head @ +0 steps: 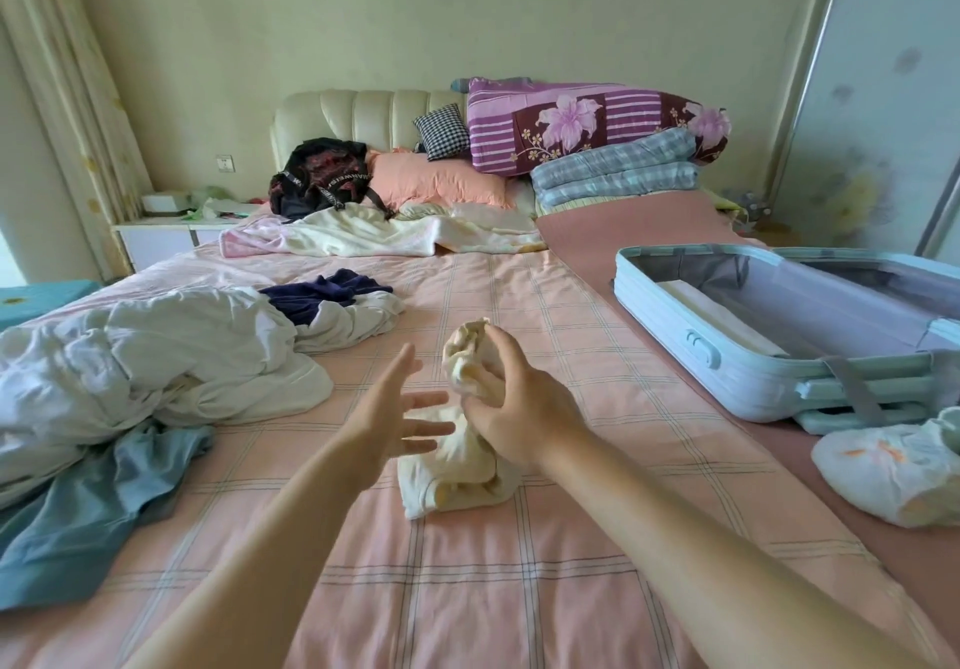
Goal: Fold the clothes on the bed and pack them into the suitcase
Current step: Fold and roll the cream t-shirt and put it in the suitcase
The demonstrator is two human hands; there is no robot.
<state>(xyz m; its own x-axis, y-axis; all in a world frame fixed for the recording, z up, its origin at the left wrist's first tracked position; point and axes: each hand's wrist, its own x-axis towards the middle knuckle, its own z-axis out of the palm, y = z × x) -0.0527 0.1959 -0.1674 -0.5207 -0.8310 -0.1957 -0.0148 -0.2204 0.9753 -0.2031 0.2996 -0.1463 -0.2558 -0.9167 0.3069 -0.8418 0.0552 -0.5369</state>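
The task looked barely begun: the right hand (501, 401) clutched a bunched cream garment (457, 479) at mid-bed, the left hand (402, 408) hovered beside it, fingers spread and empty, unfolded clothes (156, 356) lay heaped left, and the open suitcase (727, 362) at right seemed nearly unfilled.

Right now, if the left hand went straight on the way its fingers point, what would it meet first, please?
The left hand would likely meet the cream garment gripped by the right hand; depth is unclear.
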